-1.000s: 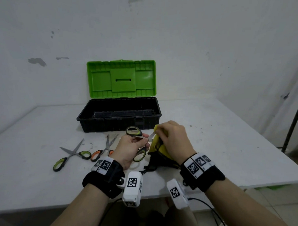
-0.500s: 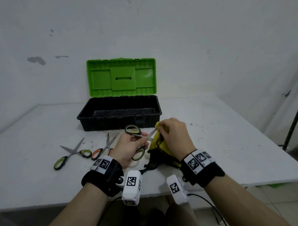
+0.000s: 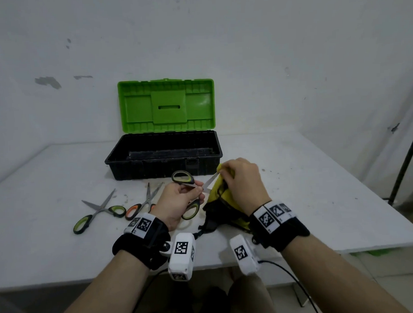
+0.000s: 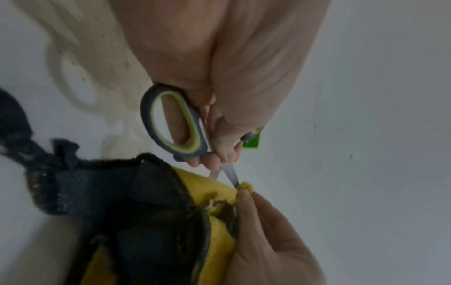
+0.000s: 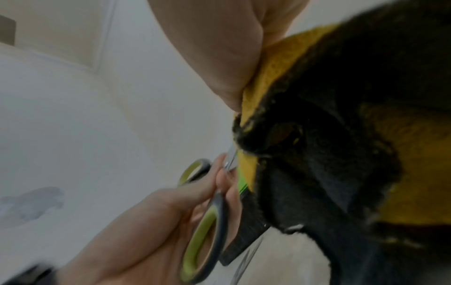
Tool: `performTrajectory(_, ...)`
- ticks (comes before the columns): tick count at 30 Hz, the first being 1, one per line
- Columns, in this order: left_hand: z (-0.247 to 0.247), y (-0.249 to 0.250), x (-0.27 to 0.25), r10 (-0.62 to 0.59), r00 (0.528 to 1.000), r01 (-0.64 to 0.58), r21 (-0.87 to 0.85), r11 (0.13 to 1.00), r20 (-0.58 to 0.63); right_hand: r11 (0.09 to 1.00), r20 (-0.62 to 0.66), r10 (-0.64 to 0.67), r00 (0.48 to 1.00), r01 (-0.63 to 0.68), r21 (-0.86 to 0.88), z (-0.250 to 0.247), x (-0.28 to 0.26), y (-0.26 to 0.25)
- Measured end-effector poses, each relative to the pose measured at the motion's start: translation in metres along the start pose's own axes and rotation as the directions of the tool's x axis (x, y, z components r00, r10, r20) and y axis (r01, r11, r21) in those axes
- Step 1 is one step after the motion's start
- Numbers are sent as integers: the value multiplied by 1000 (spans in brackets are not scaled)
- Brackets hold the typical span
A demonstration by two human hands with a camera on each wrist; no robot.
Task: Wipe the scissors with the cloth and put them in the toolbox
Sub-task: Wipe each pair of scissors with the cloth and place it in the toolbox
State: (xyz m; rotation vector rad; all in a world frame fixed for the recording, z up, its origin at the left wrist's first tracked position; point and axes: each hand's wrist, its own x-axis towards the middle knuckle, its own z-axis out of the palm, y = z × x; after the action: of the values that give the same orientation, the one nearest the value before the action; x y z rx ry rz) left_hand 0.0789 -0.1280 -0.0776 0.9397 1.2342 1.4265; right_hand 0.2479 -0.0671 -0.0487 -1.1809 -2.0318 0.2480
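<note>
My left hand (image 3: 179, 199) grips a pair of green-and-black-handled scissors (image 3: 183, 177) near the pivot, blades spread and pointing right. My right hand (image 3: 241, 181) pinches the yellow-and-black cloth (image 3: 219, 195) round one blade tip. In the left wrist view the scissors (image 4: 175, 121) show their handle loop, and the blades run into the cloth (image 4: 151, 202). The right wrist view shows the cloth (image 5: 341, 135) bunched over the blade beside the scissors (image 5: 207, 221). The black toolbox (image 3: 163, 168) with its green lid (image 3: 166, 106) stands open just behind my hands.
Two more scissors lie on the white table (image 3: 295, 176) to my left: a green-handled pair (image 3: 97, 211) with blades spread and an orange-handled pair (image 3: 144, 202). The table's front edge is near my wrists. A dark pole (image 3: 407, 158) stands at the right.
My right hand has slid the cloth outward along the blade toward its tip, so more bare blade shows. My left hand keeps the same hold on the scissors.
</note>
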Motion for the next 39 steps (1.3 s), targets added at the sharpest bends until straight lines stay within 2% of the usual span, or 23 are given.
performTrajectory(3,-2,-3,1,-14,999,14,-14,1000,-35,998,-73,62,995,-63,-7,-10,6,7)
performTrajectory(5,-2,-4,2,-11,999,9,-30,1000,-46,1000,-51,-25,998,25,-4,-10,-2,-5)
performTrajectory(8,2,-4,4,7,1000,-7,-27,1000,-21,988,74,-153,985,151,28,3,-21,-24)
performTrajectory(10,6,-5,3,15,1000,-15,-23,1000,6,989,107,-144,984,141,35,10,-23,-23)
performTrajectory(15,1,-7,1,3,1000,-4,-39,999,-25,1000,15,7,1000,-6,-21,0,0,-1)
performTrajectory(17,-2,-9,2,-9,999,7,-59,998,-44,999,-13,23,1000,-23,-28,-6,3,1)
performTrajectory(21,-2,-9,7,-62,996,53,-155,986,-57,996,36,-85,996,85,2,-4,-12,-19)
performTrajectory(24,1,-10,9,-63,998,61,-148,987,-13,993,95,-120,988,118,25,5,-20,-27)
performTrajectory(28,4,-12,7,-20,999,16,-129,992,-27,995,114,-103,988,101,21,14,-23,-27)
performTrajectory(32,-1,-10,9,32,997,-41,-133,990,-71,990,263,-138,955,144,-6,18,-35,-37)
performTrajectory(33,-2,-10,9,44,997,-52,-125,991,-67,989,266,-140,954,148,-12,16,-33,-37)
performTrajectory(37,3,-11,7,70,997,-75,-139,987,-43,991,124,-134,983,133,15,12,-23,-36)
performTrajectory(39,5,-12,7,56,996,-68,-178,982,-70,987,181,-157,971,159,3,13,-29,-41)
